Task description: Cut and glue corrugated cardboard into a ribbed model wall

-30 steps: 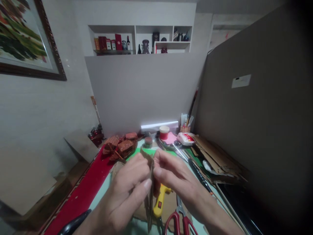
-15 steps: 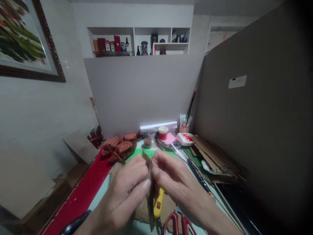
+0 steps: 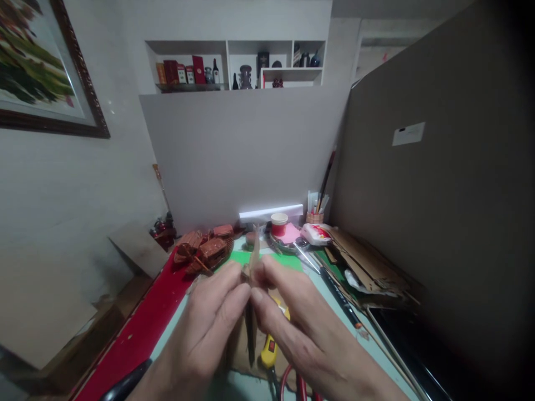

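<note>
Fig. View from the head camera. I see the left hand (image 3: 207,326) and the right hand (image 3: 303,331) meeting at centre, thumb and fingers of each closed in a pinch on a thin cardboard strip (image 3: 254,246) that stands upright and edge-on to me.

Change over the last second: the strip has been lifted, so its pale tip now rises above the fingertips toward 12 o'clock, and the two hands have drawn together until their fingertips touch (earlier a small gap lay between them). I judge the piece to be gripped more firmly than before, held off the table by both hands.

The strip is flat, brown and matt, with a raw cut edge; its lower end hangs down between the palms.

- At 6 o'clock, under the hands: a yellow tool (image 3: 271,352) of smooth plastic with a red button, and red scissors (image 3: 291,383), only partly in view.
- At 12 o'clock: a green mat (image 3: 234,258) and a red cup (image 3: 278,225).
- At 11 o'clock: brown model boats (image 3: 207,250), ribbed and glossy.
- At 2 o'clock: a black pen (image 3: 339,299) and torn cardboard scraps (image 3: 365,266).
- At 8 o'clock: a red cloth (image 3: 142,328).
</note>
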Tool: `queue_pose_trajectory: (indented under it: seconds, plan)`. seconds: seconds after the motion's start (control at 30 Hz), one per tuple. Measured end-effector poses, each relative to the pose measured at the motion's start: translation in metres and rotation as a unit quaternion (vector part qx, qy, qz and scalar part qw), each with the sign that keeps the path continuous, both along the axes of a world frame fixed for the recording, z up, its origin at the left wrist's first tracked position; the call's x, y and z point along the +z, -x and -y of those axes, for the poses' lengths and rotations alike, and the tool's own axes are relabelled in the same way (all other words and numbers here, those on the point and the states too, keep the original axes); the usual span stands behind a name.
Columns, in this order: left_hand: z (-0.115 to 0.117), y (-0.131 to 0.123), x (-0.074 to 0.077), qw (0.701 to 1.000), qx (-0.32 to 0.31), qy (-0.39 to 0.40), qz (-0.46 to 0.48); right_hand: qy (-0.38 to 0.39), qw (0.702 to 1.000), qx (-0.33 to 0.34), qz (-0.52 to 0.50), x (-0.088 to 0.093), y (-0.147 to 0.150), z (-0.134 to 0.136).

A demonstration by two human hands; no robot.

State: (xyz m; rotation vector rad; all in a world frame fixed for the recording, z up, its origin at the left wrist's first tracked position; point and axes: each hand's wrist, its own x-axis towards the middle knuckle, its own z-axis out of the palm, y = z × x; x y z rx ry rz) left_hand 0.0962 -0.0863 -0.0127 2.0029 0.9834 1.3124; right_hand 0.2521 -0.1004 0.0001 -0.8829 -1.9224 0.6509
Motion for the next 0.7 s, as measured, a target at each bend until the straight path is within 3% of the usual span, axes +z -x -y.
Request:
queue_pose_trajectory:
  seconds: [0.2,0.4,0.7]
  plan:
    - [-0.005,0.005,-0.008,0.991,-0.040,-0.093,-0.088,0.004,1.000,-0.022,0.016,-0.003,-0.001,0.001]
    - [-0.003,0.002,-0.013,0.992,-0.020,-0.118,-0.049,0.035,0.999,-0.007,-0.033,0.000,0.000,0.002]
    - [-0.002,-0.002,-0.016,0.997,-0.052,0.017,0.056,0.070,0.993,0.033,-0.091,-0.002,-0.001,0.000]
